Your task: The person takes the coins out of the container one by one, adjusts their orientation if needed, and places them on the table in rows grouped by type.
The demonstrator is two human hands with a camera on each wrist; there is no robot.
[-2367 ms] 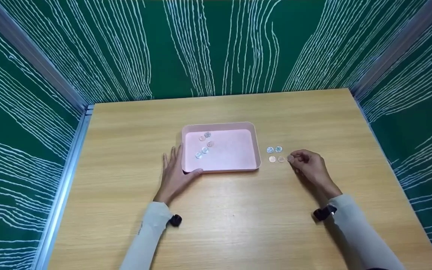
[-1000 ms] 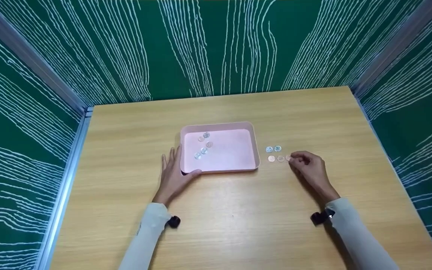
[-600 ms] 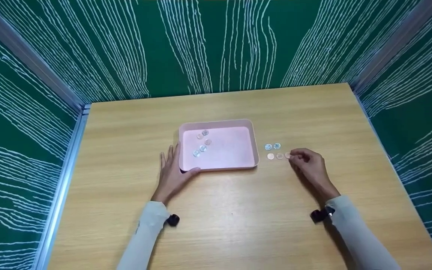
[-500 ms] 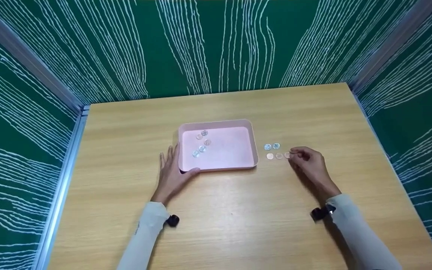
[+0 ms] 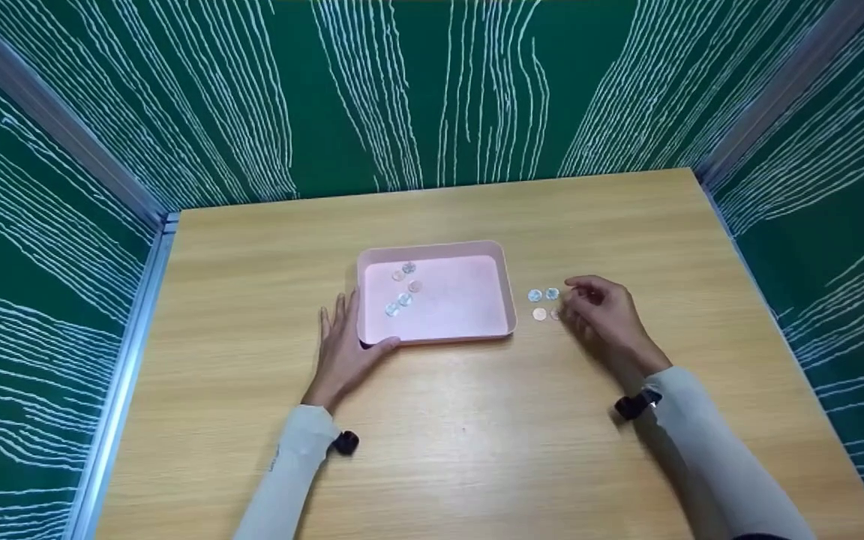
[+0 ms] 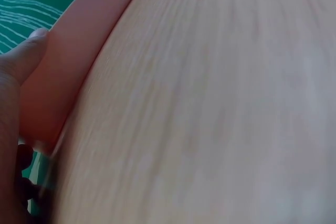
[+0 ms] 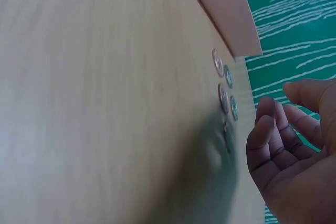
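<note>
My left hand (image 5: 346, 356) rests at the near left corner of a pink tray (image 5: 469, 339), fingers along its left side. In the left wrist view, the thumb touches the tray's front wall (image 6: 73, 61). Several silver and copper-coloured coins lie scattered in the tray's left half, one a silver coin (image 5: 391, 309). Right of the tray, two silver coins (image 5: 535, 295) form a row behind copper-coloured coins (image 5: 539, 314). Over that near row hovers my right hand (image 5: 604, 315), holding nothing, fingers loosely bent; it hides the rightmost coin (image 7: 228, 136) from the head view.
A wooden table (image 5: 417, 450) bears everything. Green walls (image 5: 349, 97) with white wavy lines enclose its back and sides, and metal posts (image 5: 784, 97) stand at the back corners. Each wrist wears a small black camera (image 5: 346, 442).
My right hand has let go of a copper-coloured coin, laid at the right end of the near row, then lifted and shifted left above the coins. The left hand and tray stay put.
</note>
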